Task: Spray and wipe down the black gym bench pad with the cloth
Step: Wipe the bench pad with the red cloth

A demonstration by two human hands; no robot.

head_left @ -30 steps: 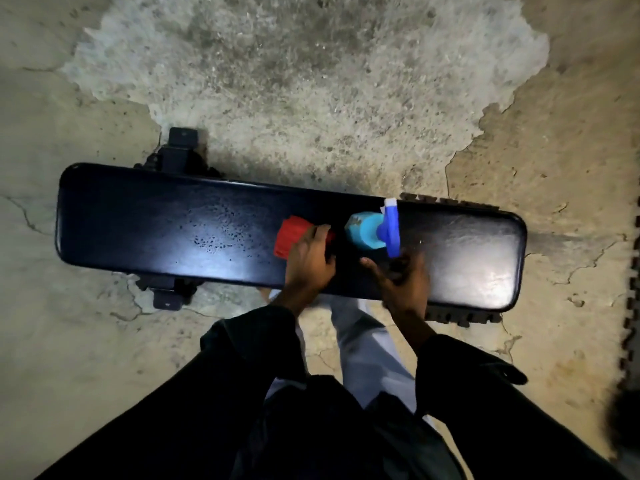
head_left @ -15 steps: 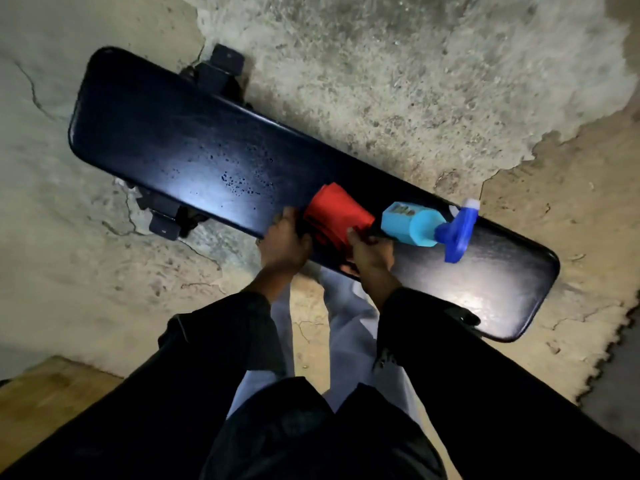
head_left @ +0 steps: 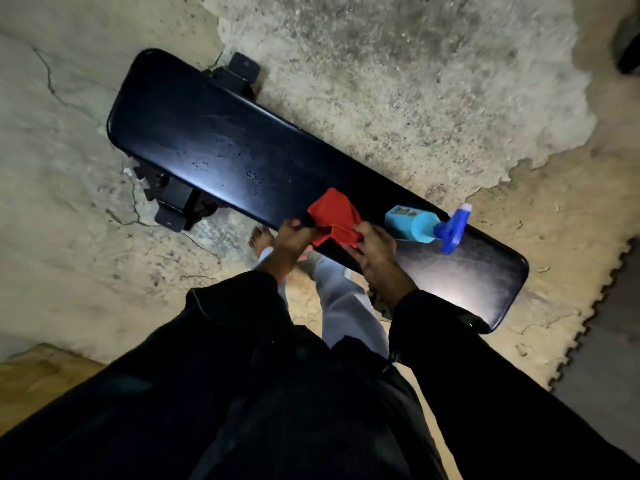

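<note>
The black gym bench pad [head_left: 214, 147] runs diagonally from upper left to lower right, with spray droplets near its middle. A red cloth [head_left: 334, 214] is held at the pad's near edge. My left hand [head_left: 294, 237] grips the cloth's left side and my right hand [head_left: 375, 245] grips its right side. A light blue spray bottle [head_left: 414, 225] with a darker blue trigger head lies on its side on the pad, just right of my right hand, untouched.
Cracked, patchy concrete floor [head_left: 398, 81] surrounds the bench. Black bench feet [head_left: 173, 206] stick out at the left end. A dark interlocking mat edge [head_left: 595, 306] lies at the right. My bare foot [head_left: 261, 239] stands beside the near edge.
My right hand has left the spray bottle, which now lies on the pad, and has joined my left hand on the red cloth. The view has swung so the bench appears diagonal.
</note>
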